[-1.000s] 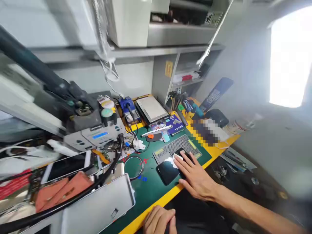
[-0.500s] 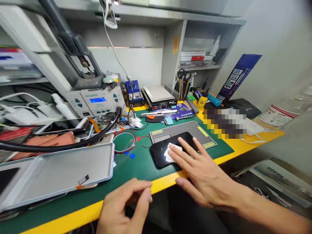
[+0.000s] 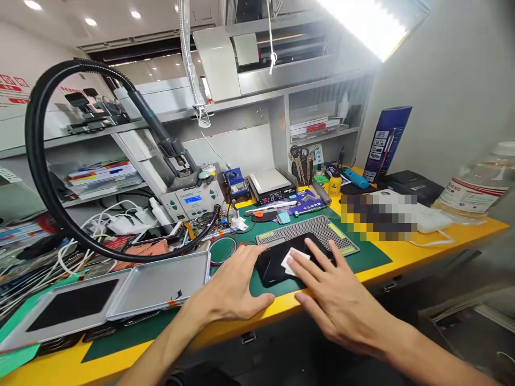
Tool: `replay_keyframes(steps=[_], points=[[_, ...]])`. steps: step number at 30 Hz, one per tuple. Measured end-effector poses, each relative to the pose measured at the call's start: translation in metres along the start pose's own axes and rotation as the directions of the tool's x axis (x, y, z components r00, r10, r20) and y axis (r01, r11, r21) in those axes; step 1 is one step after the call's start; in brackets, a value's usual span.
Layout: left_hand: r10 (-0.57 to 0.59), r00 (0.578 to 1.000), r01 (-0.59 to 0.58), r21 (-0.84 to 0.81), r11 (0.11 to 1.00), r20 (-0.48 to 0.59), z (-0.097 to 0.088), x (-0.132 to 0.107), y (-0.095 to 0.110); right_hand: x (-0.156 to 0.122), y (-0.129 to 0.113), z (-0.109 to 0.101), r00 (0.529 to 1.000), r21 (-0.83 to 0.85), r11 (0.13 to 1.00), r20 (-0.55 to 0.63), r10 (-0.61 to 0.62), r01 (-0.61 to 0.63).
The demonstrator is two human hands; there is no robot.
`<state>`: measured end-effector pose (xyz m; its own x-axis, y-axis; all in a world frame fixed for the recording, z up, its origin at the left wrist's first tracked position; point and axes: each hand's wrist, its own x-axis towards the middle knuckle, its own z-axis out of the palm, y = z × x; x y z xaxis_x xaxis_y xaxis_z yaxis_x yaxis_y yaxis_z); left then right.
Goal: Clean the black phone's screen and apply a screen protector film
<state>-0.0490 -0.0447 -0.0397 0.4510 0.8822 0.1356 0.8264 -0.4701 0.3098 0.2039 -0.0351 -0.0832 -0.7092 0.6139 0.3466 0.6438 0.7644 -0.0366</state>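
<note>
A black smartphone (image 3: 272, 261) lies on the green mat (image 3: 372, 261), by the perforated grey plate (image 3: 293, 228). My right hand (image 3: 332, 292) rests over it with fingers spread, the fingertips pressing a small white wipe (image 3: 295, 260) flat against the glossy phone. At the phone's left end is my left hand (image 3: 237, 281), its thumb held apart from the fingers. The left fingertips come up to the phone's edge; whether they touch it I cannot tell.
To the left, an opened tablet shell (image 3: 161, 279) takes up the mat. Behind it stands a hot-air station (image 3: 193, 201) with a looping black hose (image 3: 34, 139). A yellow bottle (image 3: 335, 185) and a large clear jug (image 3: 472, 187) stand right. The yellow table edge (image 3: 285, 304) runs in front.
My left hand has moved forward from the table's front edge to the phone's left end, opening its pinched fingers. My right hand stays on the wipe. The camera view has tilted up.
</note>
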Motion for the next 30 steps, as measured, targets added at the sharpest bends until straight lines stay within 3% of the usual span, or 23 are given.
replay_keyframes(steps=[3, 8, 12, 16, 23, 26, 30], points=[[0.036, 0.999, -0.036, -0.009, 0.999, 0.005, -0.001, -0.002, -0.006, 0.006, -0.010, 0.003, 0.999, -0.007, 0.999, -0.015, 0.037, -0.038], [0.080, 0.995, -0.083, -0.052, 0.995, -0.057, 0.007, -0.008, -0.016, 0.020, -0.048, 0.009, 0.998, 0.055, 0.998, 0.054, -0.031, 0.028], [0.077, 0.992, -0.085, -0.085, 0.993, -0.099, 0.012, -0.008, -0.018, -0.002, -0.033, 0.007, 0.996, -0.054, 0.997, 0.073, -0.053, 0.057], [0.071, 0.993, -0.075, -0.033, 0.997, -0.096, 0.011, -0.007, -0.018, -0.013, -0.016, 0.003, 0.997, -0.168, 0.984, 0.036, 0.068, -0.061], [0.121, 0.986, -0.108, 0.108, 0.988, -0.116, 0.017, -0.009, -0.023, 0.015, -0.058, 0.010, 0.997, 0.076, 0.997, 0.081, 0.012, -0.018], [0.131, 0.983, -0.108, 0.173, 0.979, -0.129, 0.021, -0.008, -0.028, 0.004, -0.039, 0.004, 0.992, 0.085, 0.992, 0.095, 0.082, -0.090], [0.097, 0.979, -0.064, 0.184, 0.981, -0.179, 0.027, -0.003, -0.029, -0.023, 0.005, -0.009, 0.955, -0.050, 0.957, 0.069, 0.288, -0.285]])
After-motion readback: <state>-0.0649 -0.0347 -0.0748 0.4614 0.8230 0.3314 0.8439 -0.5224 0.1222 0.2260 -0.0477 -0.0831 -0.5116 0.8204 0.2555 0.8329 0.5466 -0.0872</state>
